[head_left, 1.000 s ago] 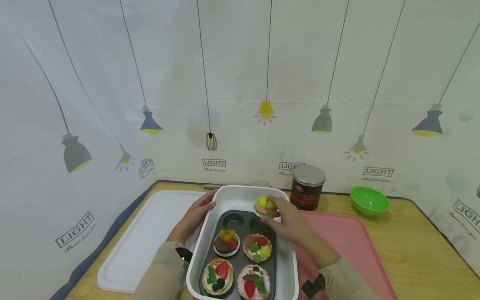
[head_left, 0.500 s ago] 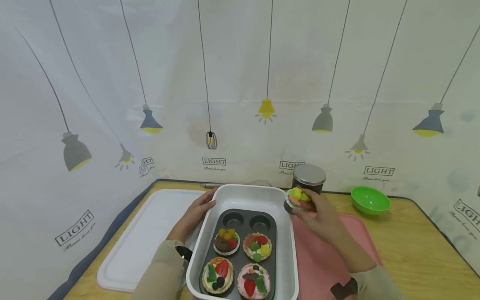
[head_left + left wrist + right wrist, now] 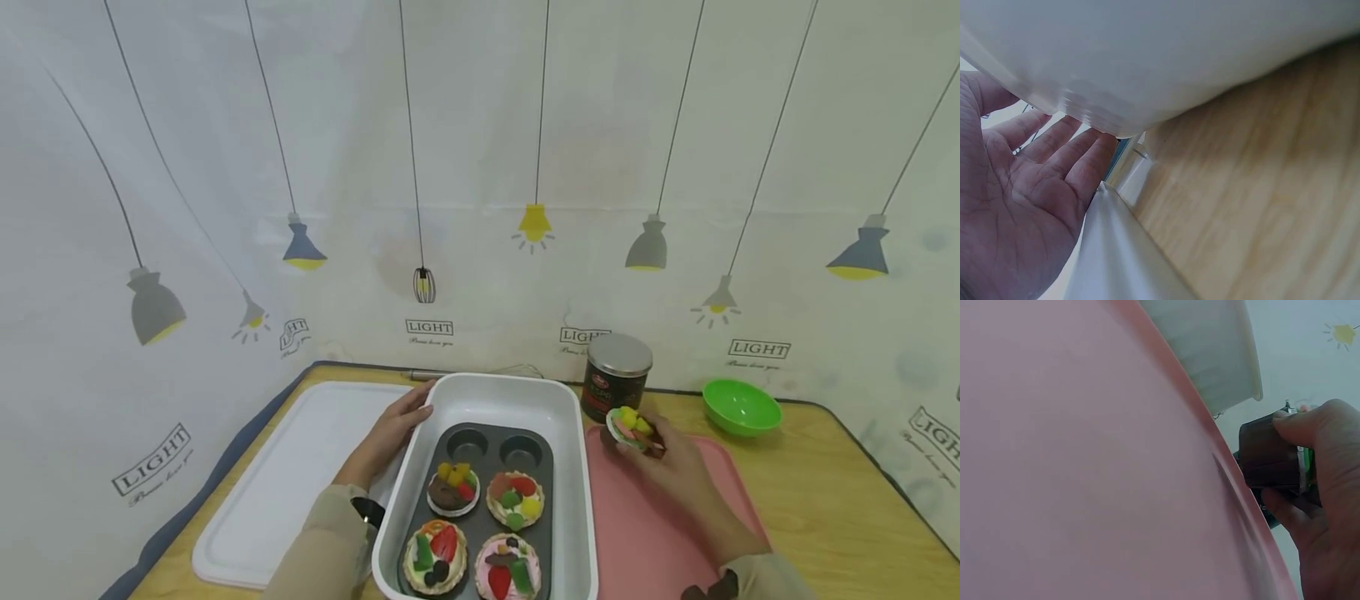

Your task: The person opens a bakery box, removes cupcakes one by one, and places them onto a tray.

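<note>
My right hand (image 3: 678, 467) pinches a small cupcake (image 3: 628, 427) over the pink tray (image 3: 637, 525). Yellow, green and pink pieces top the cupcake, and its dark brown cup (image 3: 1269, 453) shows tilted between thumb and fingers in the right wrist view. My left hand (image 3: 386, 437) lies along the left side of a deep white pan (image 3: 506, 400); its fingers (image 3: 1060, 140) look extended against the pan's outer wall in the left wrist view. Inside the pan is a dark muffin tin (image 3: 492, 435). Several fruit-topped tarts (image 3: 514, 498) sit in its front cups, while the two rear cups hold nothing.
A white tray (image 3: 277, 475) lies left of the pan. Behind the pink tray stands a dark espresso canister (image 3: 617, 379) with a silver lid. A green bowl (image 3: 741, 408) is at the back right, and a whisk (image 3: 517, 372) lies behind the pan.
My right hand has carried the cupcake from above the tin's rear right cup, rightward past the pan's rim, to above the pink tray. My left hand has stayed at the pan.
</note>
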Motion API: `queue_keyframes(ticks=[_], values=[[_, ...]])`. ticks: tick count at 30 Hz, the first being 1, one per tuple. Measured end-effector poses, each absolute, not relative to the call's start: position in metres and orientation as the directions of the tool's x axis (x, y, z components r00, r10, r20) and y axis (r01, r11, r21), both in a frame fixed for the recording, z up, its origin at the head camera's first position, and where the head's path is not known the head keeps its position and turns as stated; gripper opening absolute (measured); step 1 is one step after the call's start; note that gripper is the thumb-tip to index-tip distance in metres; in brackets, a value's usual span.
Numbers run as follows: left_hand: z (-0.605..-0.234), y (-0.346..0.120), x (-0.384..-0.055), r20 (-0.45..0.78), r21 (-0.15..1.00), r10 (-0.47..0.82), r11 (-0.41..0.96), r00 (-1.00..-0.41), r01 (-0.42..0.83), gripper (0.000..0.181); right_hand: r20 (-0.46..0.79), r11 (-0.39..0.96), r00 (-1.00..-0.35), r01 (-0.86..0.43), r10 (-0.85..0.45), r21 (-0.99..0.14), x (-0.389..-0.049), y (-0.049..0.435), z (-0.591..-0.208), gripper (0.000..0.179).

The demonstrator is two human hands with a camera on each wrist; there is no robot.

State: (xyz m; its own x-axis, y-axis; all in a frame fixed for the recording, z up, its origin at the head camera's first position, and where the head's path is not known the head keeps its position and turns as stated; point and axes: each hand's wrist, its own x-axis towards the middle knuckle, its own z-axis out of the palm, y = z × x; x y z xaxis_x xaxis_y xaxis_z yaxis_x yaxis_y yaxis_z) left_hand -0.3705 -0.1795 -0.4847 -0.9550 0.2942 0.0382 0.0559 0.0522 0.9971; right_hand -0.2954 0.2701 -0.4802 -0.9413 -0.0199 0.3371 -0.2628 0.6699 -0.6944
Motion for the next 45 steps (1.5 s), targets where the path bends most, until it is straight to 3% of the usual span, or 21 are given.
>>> queue_keyframes(ticks=[45], values=[[-0.4876, -0.1802, -0.3727, 0.043, 0.995, 0.287, 0.072, -0.957, 0.066, 0.055, 0.313, 0.665, -0.943, -0.304, -0.111, -0.682, -0.2982, 0.2666, -0.4896, 0.066]])
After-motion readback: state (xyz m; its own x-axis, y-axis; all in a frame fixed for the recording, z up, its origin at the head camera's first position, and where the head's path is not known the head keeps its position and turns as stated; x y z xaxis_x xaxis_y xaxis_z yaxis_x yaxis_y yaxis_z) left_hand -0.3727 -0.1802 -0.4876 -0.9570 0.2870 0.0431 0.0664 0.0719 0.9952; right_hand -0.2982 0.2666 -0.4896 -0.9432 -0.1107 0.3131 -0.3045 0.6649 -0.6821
